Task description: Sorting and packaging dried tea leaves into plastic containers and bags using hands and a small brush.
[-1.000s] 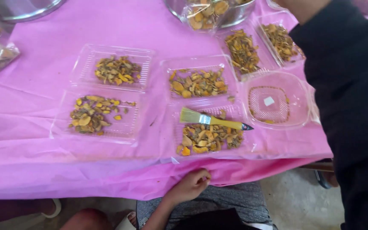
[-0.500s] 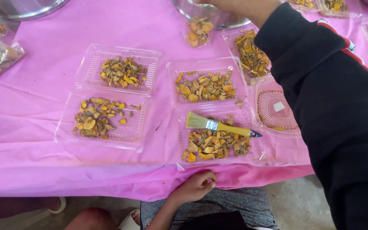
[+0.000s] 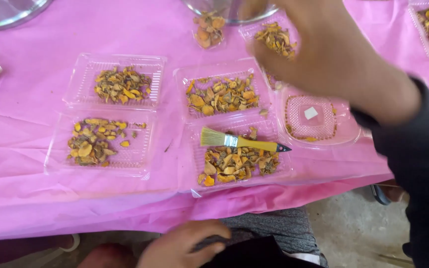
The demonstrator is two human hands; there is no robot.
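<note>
My right hand (image 3: 323, 54), blurred and in a dark sleeve, hovers with bent fingers over the table's far right, above an empty clear container (image 3: 294, 130) with a white square in it. Whether it holds anything is unclear. My left hand (image 3: 184, 245) rests low on dark cloth at my lap, fingers loosely bent, holding nothing. A yellow-handled brush (image 3: 244, 143) lies across a clear tray (image 3: 284, 171) of dried yellow-orange pieces near the table's front edge. A second such tray (image 3: 182, 79) sits just behind it.
Two more clear trays of dried pieces (image 3: 157, 64) (image 3: 142, 164) lie left of centre on the pink tablecloth (image 3: 35, 198). Smaller filled trays (image 3: 197, 42) (image 3: 418, 44) and a metal bowl (image 3: 199, 7) line the back. Another metal bowl (image 3: 6, 10) is at the far left.
My right arm has drawn back from the bowl at the rear, so the hand now shows over the right side. The view has moved closer to the trays. The left hand stays at my lap.
</note>
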